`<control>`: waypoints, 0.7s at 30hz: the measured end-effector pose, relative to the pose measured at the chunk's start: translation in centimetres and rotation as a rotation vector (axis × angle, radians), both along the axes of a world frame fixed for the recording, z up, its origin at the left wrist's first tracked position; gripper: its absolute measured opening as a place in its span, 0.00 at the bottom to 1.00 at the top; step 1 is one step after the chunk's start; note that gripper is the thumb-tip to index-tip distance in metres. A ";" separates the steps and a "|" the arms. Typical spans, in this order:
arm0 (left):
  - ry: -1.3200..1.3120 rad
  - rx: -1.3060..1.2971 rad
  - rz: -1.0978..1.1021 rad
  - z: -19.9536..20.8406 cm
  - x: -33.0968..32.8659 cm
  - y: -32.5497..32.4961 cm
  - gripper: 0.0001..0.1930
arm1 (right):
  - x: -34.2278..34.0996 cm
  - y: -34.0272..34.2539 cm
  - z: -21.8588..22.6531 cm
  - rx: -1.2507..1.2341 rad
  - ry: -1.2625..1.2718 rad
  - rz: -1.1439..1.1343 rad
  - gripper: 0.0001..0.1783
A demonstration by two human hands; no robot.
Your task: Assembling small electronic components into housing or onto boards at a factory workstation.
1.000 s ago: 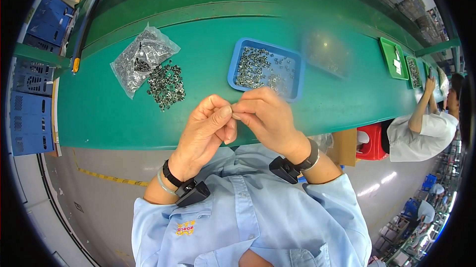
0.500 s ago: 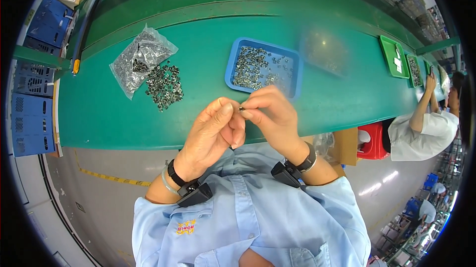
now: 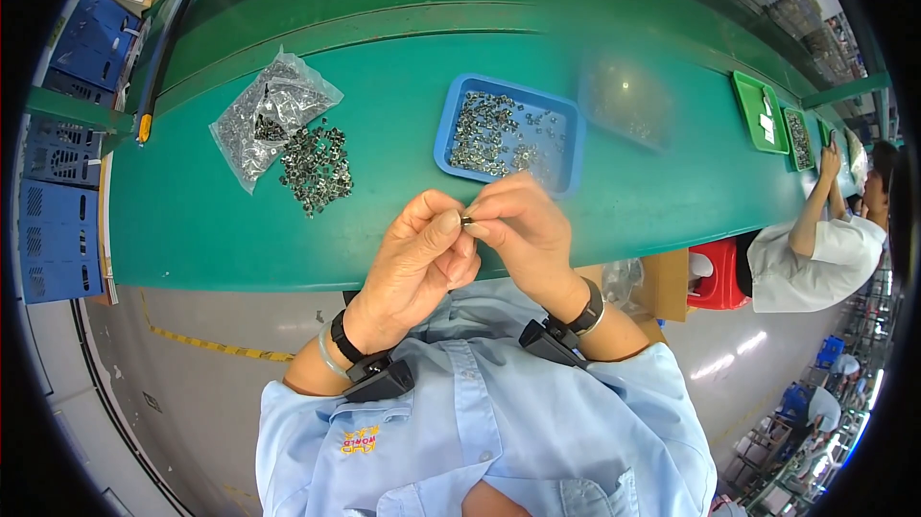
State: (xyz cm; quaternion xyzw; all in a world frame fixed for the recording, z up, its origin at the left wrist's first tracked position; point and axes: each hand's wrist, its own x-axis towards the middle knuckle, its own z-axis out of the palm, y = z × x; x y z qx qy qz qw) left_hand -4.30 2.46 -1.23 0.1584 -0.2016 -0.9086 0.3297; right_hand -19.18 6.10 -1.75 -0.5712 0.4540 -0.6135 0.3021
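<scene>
Between my two hands, just in front of the bench edge, is a small dark shiny metal part [image 3: 466, 221]; its exact kind is too small to tell. My left hand [image 3: 414, 253] pinches it from one side with thumb and forefinger. On the other side, the thumb and fingertips of my right hand [image 3: 526, 229] close on the same part. Right beyond my fingers lies a blue tray [image 3: 442, 148] holding many small metal parts [image 3: 483, 133]. A loose pile of small dark and silvery parts [image 3: 317, 170] is spread on the green bench top [image 3: 403, 114] to the left.
A clear plastic bag [image 3: 273, 105] of similar parts lies behind the pile. Green trays [image 3: 758, 112] stand at the far right, near a co-worker in a white shirt [image 3: 815, 253]. Below the bench are a cardboard box [image 3: 664, 285] and a red stool [image 3: 718, 275]. Blue crates [image 3: 62, 244] stand left.
My fingertips have drawn closer together around the small metal part, and my left-hand fingers have curled slightly. The tray, pile and bag stay in place.
</scene>
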 end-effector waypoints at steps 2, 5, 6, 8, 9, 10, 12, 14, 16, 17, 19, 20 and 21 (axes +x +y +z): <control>-0.004 0.006 0.013 -0.1 0.0 0.0 0.06 | -0.1 -0.1 0.2 -0.005 0.049 0.006 0.06; -0.010 0.011 0.016 0.0 0.1 0.0 0.06 | -0.2 -0.1 0.6 -0.004 0.109 0.011 0.06; -0.015 0.014 0.014 0.2 0.1 -0.1 0.07 | -0.3 -0.1 0.7 -0.001 0.144 0.015 0.06; -0.021 0.018 0.013 0.3 0.2 -0.1 0.07 | -0.4 -0.1 0.8 0.002 0.177 0.021 0.06; -0.036 -0.001 0.002 0.3 0.3 -0.2 0.07 | -0.4 -0.2 0.8 -0.001 0.178 0.033 0.06; -0.050 -0.019 -0.010 0.4 0.4 -0.2 0.08 | -0.5 -0.2 0.8 -0.005 0.179 0.044 0.06; -0.065 -0.036 -0.022 0.5 0.5 -0.4 0.08 | -0.6 -0.2 0.8 -0.007 0.179 0.055 0.06; -0.108 -0.069 -0.037 0.7 0.6 -0.7 0.09 | -0.7 -0.3 0.5 -0.026 0.200 0.049 0.05; -0.130 -0.086 -0.043 0.9 0.7 -0.8 0.09 | -0.6 -0.4 0.5 -0.036 0.210 0.047 0.05; -0.150 -0.082 -0.036 0.9 0.7 -0.7 0.09 | -0.6 -0.4 0.5 -0.037 0.206 0.039 0.06; -0.191 -0.076 -0.022 1.1 0.7 -0.7 0.09 | -0.5 -0.4 0.5 -0.038 0.199 0.022 0.06; -0.193 -0.076 -0.022 1.3 0.7 -0.7 0.09 | -0.5 -0.4 0.5 -0.038 0.197 0.021 0.06; -0.201 -0.073 -0.013 1.6 0.7 -0.7 0.09 | -0.6 -0.5 0.4 -0.050 0.220 0.014 0.07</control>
